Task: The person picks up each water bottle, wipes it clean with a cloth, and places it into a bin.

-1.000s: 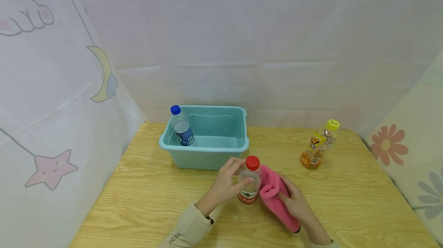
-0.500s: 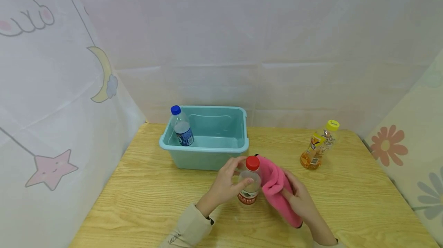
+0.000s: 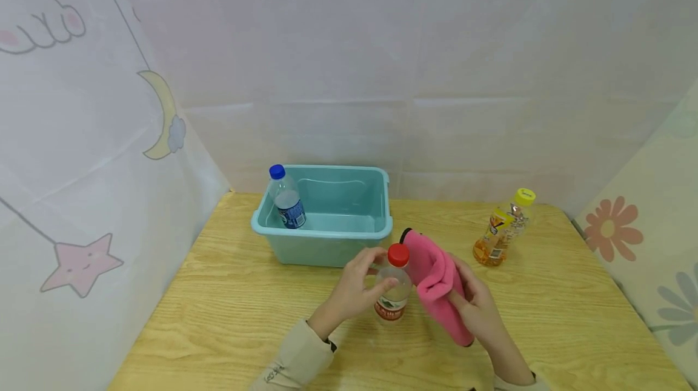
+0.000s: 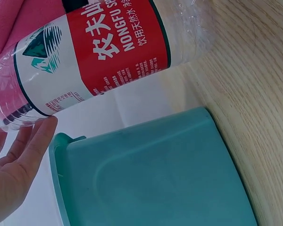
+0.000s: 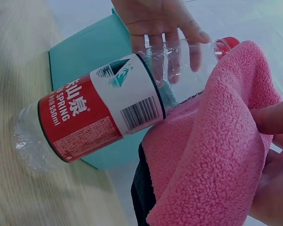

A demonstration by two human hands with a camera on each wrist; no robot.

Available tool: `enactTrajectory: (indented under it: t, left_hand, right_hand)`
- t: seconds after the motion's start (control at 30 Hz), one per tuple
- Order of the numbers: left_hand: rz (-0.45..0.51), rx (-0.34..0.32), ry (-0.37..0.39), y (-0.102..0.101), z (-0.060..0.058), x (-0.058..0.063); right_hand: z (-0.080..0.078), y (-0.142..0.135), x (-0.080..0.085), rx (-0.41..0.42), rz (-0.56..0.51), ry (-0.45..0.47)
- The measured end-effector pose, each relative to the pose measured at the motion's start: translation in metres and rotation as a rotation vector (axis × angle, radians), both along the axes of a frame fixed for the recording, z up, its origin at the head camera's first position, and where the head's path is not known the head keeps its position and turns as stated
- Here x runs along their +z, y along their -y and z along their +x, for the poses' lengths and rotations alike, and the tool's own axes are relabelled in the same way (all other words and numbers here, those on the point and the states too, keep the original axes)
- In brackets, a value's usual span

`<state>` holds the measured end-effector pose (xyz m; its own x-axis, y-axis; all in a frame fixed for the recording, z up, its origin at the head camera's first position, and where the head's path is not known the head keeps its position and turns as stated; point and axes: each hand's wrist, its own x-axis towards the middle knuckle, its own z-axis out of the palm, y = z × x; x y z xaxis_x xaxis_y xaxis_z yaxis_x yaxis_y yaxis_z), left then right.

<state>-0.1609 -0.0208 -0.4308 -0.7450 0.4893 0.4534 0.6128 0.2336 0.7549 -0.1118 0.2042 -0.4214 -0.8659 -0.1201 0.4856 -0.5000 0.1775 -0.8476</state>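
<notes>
- The left hand (image 3: 357,290) curls its fingers round the upper part of the red-capped bottle (image 3: 394,287), which stands on the wooden table (image 3: 218,318) just in front of the teal bin (image 3: 322,239). The hold sits high, so I'd say a hard rub could tip or twist the bottle loose.
- The right hand (image 3: 475,303) grips the pink cloth (image 3: 436,282), pressed to the bottle's right side. A loose fold might catch the cap.
- A shove toward the bin could knock the bottle into its wall.
- Farther right, the yellow-capped bottle (image 3: 504,228) stands well apart; a wide sweep of the elbow might topple it.
</notes>
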Motion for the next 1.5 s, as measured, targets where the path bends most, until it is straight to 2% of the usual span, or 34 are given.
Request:
enactTrajectory:
  t: [0.23,0.5,1.07,1.27,1.5]
  left_hand:
    - [-0.002,-0.004,-0.005,0.000,-0.001,0.000]
    - [0.020,-0.004,-0.003,0.001,0.000,0.001]
    - [0.046,-0.014,-0.026,0.001,-0.001,0.000]
    - [0.053,-0.020,-0.038,0.001,-0.001,0.000]
    - [0.050,-0.013,-0.030,0.001,-0.001,0.000]
  right_hand:
    - [-0.001,0.004,0.008,0.037,-0.054,-0.026]
    - [-0.001,0.007,0.011,0.073,-0.075,-0.078]
    - [-0.004,0.007,0.006,-0.013,0.222,-0.057]
    - [-0.005,0.006,0.002,-0.005,0.258,-0.022]
    - [-0.009,0.004,-0.005,0.024,0.244,-0.018]
